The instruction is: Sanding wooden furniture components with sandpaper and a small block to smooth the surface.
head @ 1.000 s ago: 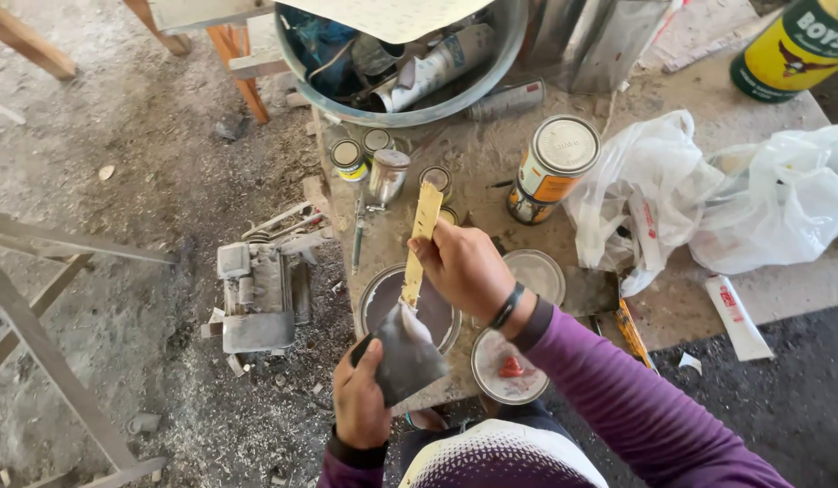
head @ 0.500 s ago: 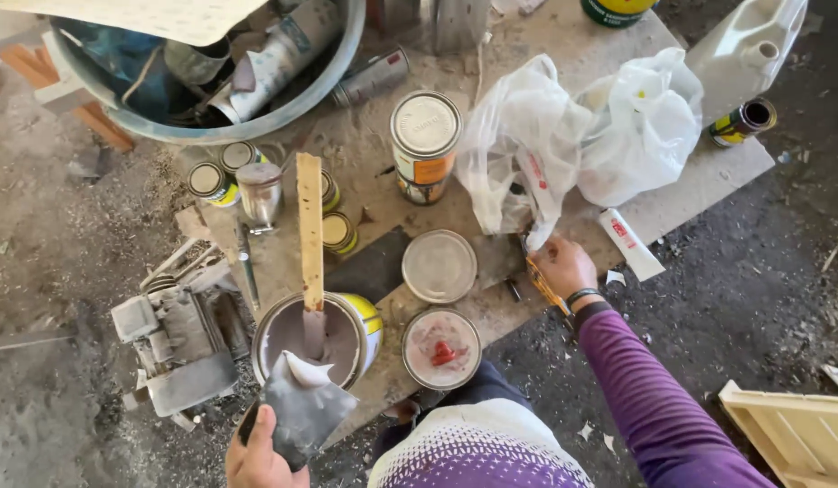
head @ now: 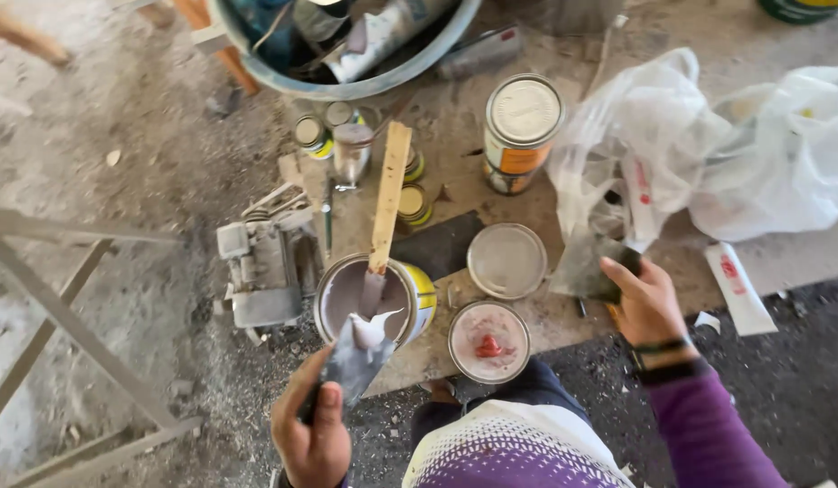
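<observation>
My left hand (head: 315,434) grips a flat grey scraper blade (head: 351,361) with a dab of pale putty on it, just at the near rim of an open yellow can (head: 423,294) of grey putty. A wooden stir stick (head: 387,194) stands in that can, leaning away from me. My right hand (head: 645,303) holds a dark grey flat sheet (head: 586,267) at the board's near edge, below the plastic bags. Two round lids lie between my hands, a plain one (head: 506,260) and one with a red blob (head: 488,342).
A metal basin (head: 437,59) full of clutter sits at the top. Near it are a tall tin (head: 523,122) and several small tins (head: 310,134). White plastic bags (head: 708,154) and a white tube (head: 735,289) lie right. A dusty machine (head: 261,267) rests on the left.
My right hand released the stir stick, which now stands in the can. It went right to the bags and came back holding a dark sheet. My left hand kept the scraper.
</observation>
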